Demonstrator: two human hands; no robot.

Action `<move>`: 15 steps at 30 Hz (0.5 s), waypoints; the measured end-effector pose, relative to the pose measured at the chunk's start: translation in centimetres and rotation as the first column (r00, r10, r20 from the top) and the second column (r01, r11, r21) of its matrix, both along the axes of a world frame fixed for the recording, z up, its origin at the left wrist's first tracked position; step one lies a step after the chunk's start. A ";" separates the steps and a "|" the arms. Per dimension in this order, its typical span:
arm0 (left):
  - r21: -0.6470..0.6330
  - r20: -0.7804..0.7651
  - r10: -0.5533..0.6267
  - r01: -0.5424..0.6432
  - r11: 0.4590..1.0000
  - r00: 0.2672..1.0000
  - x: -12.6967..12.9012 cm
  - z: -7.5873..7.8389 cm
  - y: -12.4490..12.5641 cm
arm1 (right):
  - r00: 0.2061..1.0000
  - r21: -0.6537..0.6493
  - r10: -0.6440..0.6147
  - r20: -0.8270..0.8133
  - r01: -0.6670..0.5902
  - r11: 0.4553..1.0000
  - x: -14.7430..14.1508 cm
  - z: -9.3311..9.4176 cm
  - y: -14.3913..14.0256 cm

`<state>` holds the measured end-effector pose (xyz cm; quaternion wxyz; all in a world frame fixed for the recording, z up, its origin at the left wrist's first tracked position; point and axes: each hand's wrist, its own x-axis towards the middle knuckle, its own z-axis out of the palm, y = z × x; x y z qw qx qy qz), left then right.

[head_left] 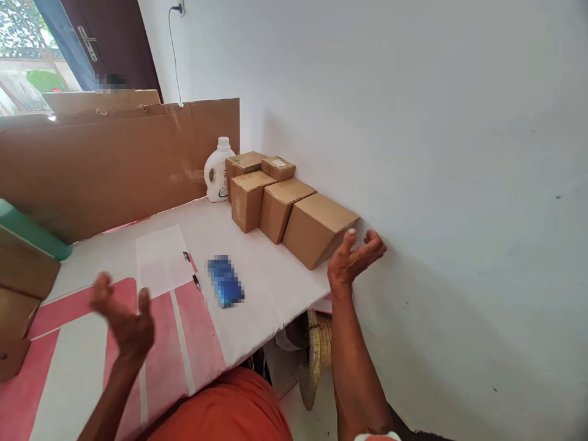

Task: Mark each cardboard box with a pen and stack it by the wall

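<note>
In the head view, both hands are raised above the table with the palms turned up and the fingers loosely spread; neither one holds or touches anything. The right hand hangs at the far right edge of the table, near the white wall. The left hand hangs over the pink and white cloth on the near left side.

The thing nearest to the hands is the closest cardboard box. It stands on the table against the wall, just beside the right hand and a little to its left and behind it; there is a small gap between the thumb and the box corner, so they are apart. This box is the front end of a row of cardboard boxes that runs away from the person along the wall, toward a white bottle. The long axis of the row goes from near right to far left. The right hand is clearly the nearer one to the box; the left hand is well apart from it, across the table.

Between the two hands lie a blurred blue object, a pen and a white sheet of paper. A large cardboard sheet stands upright at the back of the table.
</note>
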<state>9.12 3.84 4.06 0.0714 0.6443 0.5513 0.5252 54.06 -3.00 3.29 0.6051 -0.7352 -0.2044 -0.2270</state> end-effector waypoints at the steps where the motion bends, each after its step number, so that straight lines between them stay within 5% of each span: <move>1: -0.001 -0.023 -0.109 0.109 0.994 0.994 2.9 0.1 0.2 | 0.996 0.009 0.047 -0.079 -0.046 0.999 1.2 -0.5 -0.1; 3: -0.077 0.009 -0.312 0.312 0.947 0.950 7.7 0.1 0.3 | 0.966 0.033 0.160 -0.204 -0.157 0.987 3.0 -1.6 0.0; 7: -0.246 0.144 -0.593 0.609 0.754 0.792 13.8 -0.5 0.5 | 0.944 0.030 0.204 -0.258 -0.203 0.979 4.5 -2.8 0.6; 12: -0.369 0.241 -0.674 0.708 0.602 0.698 18.7 -1.0 1.7 | 0.896 0.054 0.345 -0.280 -0.344 0.938 3.4 -2.3 -0.1; 15: -0.430 0.306 -0.659 0.717 0.548 0.687 21.4 -1.1 2.9 | 0.883 0.101 0.330 -0.333 -0.314 0.944 2.0 -2.6 -0.9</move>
